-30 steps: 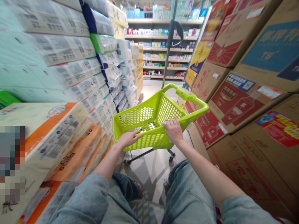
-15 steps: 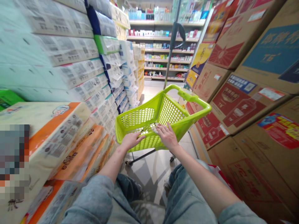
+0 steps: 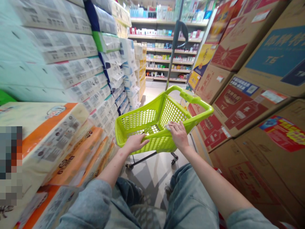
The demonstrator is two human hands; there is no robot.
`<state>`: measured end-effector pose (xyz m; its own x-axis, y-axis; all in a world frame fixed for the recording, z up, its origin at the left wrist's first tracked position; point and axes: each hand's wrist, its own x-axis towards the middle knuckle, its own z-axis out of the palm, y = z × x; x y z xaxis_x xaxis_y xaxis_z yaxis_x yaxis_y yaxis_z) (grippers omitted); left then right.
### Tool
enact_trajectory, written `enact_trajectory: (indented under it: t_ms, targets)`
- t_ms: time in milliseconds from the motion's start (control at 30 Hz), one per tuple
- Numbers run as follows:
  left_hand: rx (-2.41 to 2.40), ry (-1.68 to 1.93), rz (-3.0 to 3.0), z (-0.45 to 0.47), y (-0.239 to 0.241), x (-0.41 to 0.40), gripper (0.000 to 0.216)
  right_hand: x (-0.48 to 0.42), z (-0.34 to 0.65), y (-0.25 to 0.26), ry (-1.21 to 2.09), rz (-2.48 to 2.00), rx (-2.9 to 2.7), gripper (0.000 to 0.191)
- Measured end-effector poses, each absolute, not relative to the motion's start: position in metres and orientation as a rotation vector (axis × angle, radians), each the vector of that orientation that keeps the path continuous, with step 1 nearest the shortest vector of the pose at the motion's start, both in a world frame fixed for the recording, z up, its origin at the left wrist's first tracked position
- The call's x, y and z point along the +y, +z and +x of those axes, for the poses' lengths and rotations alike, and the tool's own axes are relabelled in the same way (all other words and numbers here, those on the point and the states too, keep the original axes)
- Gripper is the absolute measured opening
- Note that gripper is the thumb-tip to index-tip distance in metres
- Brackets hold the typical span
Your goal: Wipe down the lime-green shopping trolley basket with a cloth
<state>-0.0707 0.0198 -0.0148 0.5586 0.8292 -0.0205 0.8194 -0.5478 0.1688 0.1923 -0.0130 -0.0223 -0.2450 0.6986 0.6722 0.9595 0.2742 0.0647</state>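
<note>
A lime-green plastic shopping cart (image 3: 156, 143) stands sideways in front of me, its handle on the right. My left hand (image 3: 136, 143) is closed over the near rim of its basket, thumb lying along the edge. Farther right on that rim, my right hand (image 3: 179, 133) presses down a small white crumpled piece, which looks like a tissue (image 3: 168, 126), partly hidden under the fingers. Through the mesh, the inside of the basket shows a slotted floor.
Stacked tissue packs (image 3: 78, 70) line the left side, with orange-banded packs (image 3: 69, 159) close to my left arm. Cardboard cartons (image 3: 252, 111) rise on the right. A grey pole (image 3: 172, 57) stands behind the cart, before stocked shelves (image 3: 162, 51). My knees are below the cart.
My right hand has slid right along the cart's near rim with the white tissue. The left hand stays on the rim. The view has shifted slightly.
</note>
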Motion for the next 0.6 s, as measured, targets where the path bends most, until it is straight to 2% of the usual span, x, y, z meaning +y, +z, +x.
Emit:
enact_trajectory:
  t_ms: [267, 467, 600]
  targets:
    - [1.392, 0.081, 2.609, -0.063, -0.011, 0.024, 0.049, -0.016, 0.16, -0.05, -0.661, -1.379, -2.08, 0.038]
    - [1.431, 0.12, 2.601, -0.066, -0.016, 0.024, 0.052, -0.022, 0.188, -0.041, -0.783, -1.261, -2.169, 0.037]
    - [1.446, 0.135, 2.603, -0.063, -0.019, 0.023, 0.054, -0.024, 0.224, -0.029, -0.776, -1.354, -2.017, 0.035]
